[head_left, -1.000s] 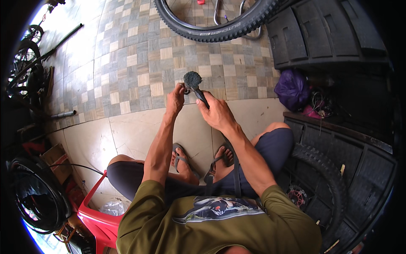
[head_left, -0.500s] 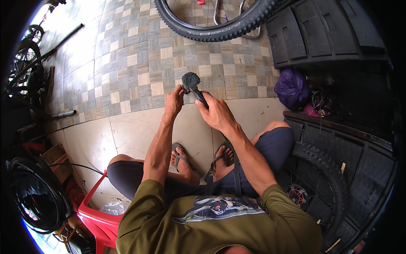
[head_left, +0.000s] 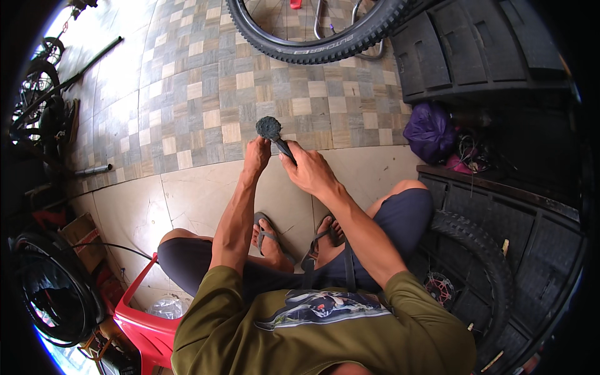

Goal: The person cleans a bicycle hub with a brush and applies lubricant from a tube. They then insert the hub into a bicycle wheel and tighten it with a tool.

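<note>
My right hand [head_left: 310, 169] is wrapped round the black handle of a brush [head_left: 269, 128] with a round, dark, shaggy head. The handle slants up and left, so the head lies just above the fingertips of my left hand [head_left: 257, 154]. Those fingers are pinched together; what they hold is a small dark part, almost wholly covered by the brush head. Both hands are close together over the floor in front of my knees.
Ahead lies a bicycle wheel with a knobby tyre [head_left: 312, 52]. Black drawers [head_left: 475, 47] and a purple plastic bag [head_left: 430, 130] line the right side, with another tyre [head_left: 484, 250] nearer me. A red plastic chair [head_left: 147, 322] stands at my left; bicycle parts fill the far left.
The brush head has moved left and slightly down, from the right of my left fingertips to over them. My right hand has shifted left with it; my left hand has barely moved.
</note>
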The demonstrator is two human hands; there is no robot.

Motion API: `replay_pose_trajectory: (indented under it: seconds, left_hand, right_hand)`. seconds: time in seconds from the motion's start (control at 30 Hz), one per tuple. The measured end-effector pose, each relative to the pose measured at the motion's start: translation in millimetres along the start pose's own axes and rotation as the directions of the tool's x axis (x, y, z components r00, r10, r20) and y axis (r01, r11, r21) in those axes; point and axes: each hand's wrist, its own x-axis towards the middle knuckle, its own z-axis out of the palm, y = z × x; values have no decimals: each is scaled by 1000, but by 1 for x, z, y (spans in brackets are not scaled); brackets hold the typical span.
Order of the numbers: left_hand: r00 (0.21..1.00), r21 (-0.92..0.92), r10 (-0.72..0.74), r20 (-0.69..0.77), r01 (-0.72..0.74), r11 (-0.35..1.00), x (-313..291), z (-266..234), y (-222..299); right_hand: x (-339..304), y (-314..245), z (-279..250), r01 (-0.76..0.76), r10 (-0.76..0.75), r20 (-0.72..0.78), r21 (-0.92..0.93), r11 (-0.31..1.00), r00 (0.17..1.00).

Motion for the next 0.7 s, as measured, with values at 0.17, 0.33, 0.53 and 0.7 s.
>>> replay_pose_trajectory:
  seconds: [0.17,0.33,0.53,0.7]
  left_hand:
    - [993,-188,-121,12,121,975,2,-9,24]
    - [945,-270,8,-328,-102,957,25,-18,21]
    - [966,228,149,210,-197,954,16,-22,11]
    - [885,428,265,382,-424,798,25,-18,-10]
  right_hand:
    - [-3,-8,-15,-83,82,10,73,994,997]
    - [-17,-16,-38,-95,109,-83,155,983,991]
    - [-27,0,-48,-154,184,-143,197,968,972]
    - [-27,8,-46,-197,229,-105,253,947,968]
